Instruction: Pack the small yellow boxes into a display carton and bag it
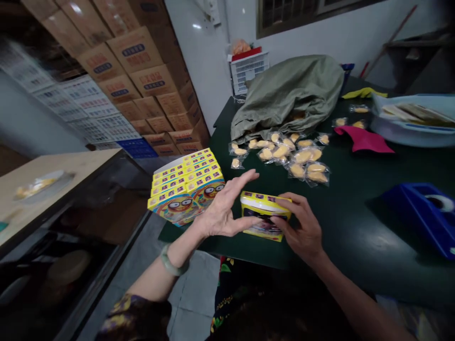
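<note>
**A:** Dark green surface (341, 246), carrying what?

**B:** Stacked yellow cartons (186, 184), sealed packets of yellow pieces (293, 158), and one yellow carton (265, 203) between both hands, near the front edge.

**A:** Handling?

**B:** Probably light, thin card, easily dented; best held by the ends. Right-hand fingers (289, 203) wrapped over one end, left hand (222, 210) spread, thumb touching the other.

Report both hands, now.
Left hand: open, thumb at the yellow box.
Right hand: closed, holding the yellow box.

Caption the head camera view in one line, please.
Right hand grips a yellow carton, left hand touching it, beside stacked cartons on a green table.
</note>
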`<action>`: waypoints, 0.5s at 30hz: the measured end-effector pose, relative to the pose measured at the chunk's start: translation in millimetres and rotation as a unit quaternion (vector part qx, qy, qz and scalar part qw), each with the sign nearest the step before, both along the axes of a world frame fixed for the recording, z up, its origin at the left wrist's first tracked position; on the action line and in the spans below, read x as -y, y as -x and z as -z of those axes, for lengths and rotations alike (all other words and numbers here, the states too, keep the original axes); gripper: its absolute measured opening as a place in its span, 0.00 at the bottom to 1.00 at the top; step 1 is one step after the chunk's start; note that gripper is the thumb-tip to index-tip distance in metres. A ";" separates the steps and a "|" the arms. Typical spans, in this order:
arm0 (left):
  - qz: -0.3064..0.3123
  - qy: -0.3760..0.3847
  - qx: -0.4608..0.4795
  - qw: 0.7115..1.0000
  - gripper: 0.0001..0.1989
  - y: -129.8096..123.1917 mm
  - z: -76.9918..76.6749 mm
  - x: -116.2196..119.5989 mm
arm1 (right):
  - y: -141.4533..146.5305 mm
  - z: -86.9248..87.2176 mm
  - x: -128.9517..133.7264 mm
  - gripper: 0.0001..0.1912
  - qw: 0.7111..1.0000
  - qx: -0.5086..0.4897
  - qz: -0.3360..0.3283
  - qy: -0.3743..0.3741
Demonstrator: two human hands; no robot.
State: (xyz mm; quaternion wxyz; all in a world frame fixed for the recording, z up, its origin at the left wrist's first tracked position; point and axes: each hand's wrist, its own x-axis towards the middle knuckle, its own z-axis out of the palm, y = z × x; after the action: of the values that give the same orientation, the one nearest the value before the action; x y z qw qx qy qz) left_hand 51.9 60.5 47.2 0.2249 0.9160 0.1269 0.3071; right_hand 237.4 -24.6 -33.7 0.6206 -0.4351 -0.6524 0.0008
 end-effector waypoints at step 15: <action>-0.104 0.354 0.248 0.896 0.16 -10.7 52.7 19.1 | -4.3 -29.5 4.1 0.03 0.993 0.108 0.051 0.007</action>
State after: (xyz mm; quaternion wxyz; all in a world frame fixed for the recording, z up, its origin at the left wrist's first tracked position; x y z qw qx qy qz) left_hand 62.6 41.4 -5.4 0.5256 0.6516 0.2617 0.4803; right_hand 241.7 -28.7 -4.2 0.5426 -0.4692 -0.6929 -0.0737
